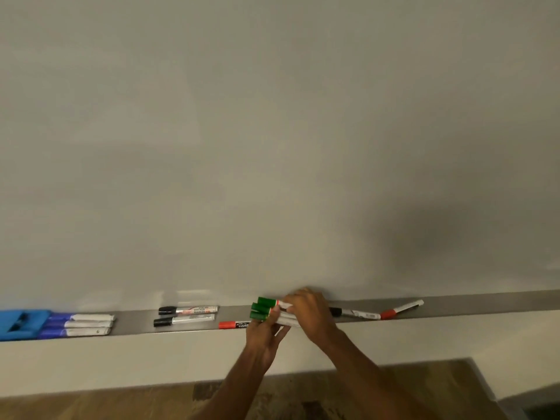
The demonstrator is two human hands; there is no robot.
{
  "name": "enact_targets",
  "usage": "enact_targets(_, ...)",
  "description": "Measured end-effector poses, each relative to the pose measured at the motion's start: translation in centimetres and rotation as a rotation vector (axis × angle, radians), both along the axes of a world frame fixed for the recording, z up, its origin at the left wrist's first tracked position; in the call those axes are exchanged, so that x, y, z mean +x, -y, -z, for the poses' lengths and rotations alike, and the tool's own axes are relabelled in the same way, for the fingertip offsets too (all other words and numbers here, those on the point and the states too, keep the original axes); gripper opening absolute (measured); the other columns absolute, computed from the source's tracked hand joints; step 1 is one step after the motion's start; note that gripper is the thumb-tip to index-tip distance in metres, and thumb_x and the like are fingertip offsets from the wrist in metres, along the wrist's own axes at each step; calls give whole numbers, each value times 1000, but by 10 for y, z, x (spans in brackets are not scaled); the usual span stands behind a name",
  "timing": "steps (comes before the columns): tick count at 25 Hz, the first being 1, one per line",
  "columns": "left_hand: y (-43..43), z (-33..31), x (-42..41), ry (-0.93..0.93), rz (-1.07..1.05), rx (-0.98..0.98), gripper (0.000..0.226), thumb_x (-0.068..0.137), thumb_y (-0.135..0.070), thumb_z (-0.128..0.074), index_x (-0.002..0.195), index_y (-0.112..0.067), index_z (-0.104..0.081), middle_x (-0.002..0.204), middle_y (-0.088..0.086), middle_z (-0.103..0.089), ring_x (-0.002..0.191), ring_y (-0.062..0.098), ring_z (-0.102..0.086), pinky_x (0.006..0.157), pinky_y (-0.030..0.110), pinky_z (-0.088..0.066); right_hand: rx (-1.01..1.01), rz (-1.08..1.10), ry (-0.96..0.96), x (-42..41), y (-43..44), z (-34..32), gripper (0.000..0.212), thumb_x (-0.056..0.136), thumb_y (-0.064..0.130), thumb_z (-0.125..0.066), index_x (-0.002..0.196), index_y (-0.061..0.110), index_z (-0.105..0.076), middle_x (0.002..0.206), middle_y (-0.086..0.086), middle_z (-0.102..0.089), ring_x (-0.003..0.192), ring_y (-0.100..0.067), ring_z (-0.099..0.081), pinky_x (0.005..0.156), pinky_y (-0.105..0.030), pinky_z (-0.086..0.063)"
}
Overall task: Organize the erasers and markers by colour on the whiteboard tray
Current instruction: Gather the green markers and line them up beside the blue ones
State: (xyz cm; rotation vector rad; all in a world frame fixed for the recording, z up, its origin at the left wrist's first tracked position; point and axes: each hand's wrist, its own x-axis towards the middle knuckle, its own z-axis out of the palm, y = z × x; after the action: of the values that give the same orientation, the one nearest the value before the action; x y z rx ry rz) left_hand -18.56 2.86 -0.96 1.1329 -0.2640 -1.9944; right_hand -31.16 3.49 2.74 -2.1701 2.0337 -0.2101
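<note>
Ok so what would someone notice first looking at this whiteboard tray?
The bunch of green markers at the middle of the tray, gripped by both hands: the left hand from below, the right hand over the barrels. Then the blue eraser at the tray's far left, with three blue markers lying beside it.

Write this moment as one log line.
left hand: holds green markers | right hand: grips same bundle | tray: blue markers, black markers grouped | red marker: loose
</note>
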Motion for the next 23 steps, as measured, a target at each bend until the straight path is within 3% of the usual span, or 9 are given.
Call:
enact_targets(4,9,-4,38,0,-78,0,38,86,-2,-63,123,3,-54,119,26,-61,105,37,-60,81,45,-56,8,-71,90,42,9,-3,25,92,22,-50,109,17,-67,108,-8,-69,104,-26,-57,89,-38,-46)
enact_targets(7,15,-6,72,2,-131,-7,41,85,-3,-65,124,1,-54,113,24,-63,97,34,-63,68,39,-61,14,-83,106,72,18,-4,28,93,24,-49,115,20,-65,114,-5,-67,110,-24,-56,94,-39,-46)
enact_targets(10,22,-8,109,13,-182,-13,39,83,-5,-68,121,0,-57,102,19,-67,89,29,-65,60,35,-60,-40,7,256,102,24,-3,32,95,32,-51,122,20,-62,123,-3,-66,115,-21,-57,101,-35,-45)
enact_targets(14,31,-6,174,40,-314,0,28,82,-4,-69,109,1,-61,107,21,-68,91,30,-67,65,39,-61,-25,74,350,153,31,3,36,100,32,-42,127,16,-57,129,-6,-63,117,-19,-57,104,-30,-43)
enact_targets(18,36,-3,247,75,-488,-19,31,83,-1,-67,113,1,-59,109,21,-66,95,34,-66,77,46,-54,1,-82,278,209,32,20,41,102,25,-34,141,14,-41,147,-4,-45,136,-15,-41,116,-26,-27)
enact_targets(21,38,-3,289,104,-555,-32,33,84,-2,-66,116,-1,-58,113,22,-65,102,37,-65,85,49,-52,-108,-123,159,241,34,35,44,104,25,-23,143,8,-37,151,-8,-38,139,-17,-39,117,-23,-26)
enact_targets(22,39,-4,300,108,-564,-34,31,84,-2,-66,114,-3,-59,113,23,-66,101,37,-65,85,50,-52,-128,-140,96,251,35,38,49,104,29,-18,144,7,-33,153,-8,-30,142,-18,-34,117,-16,-14)
enact_targets(23,41,-4,309,108,-567,-33,28,84,-3,-66,111,-4,-60,113,23,-66,100,36,-65,85,49,-52,-86,-143,54,258,34,41,52,103,34,-18,148,8,-21,157,-5,-16,147,-19,-21,115,-15,10)
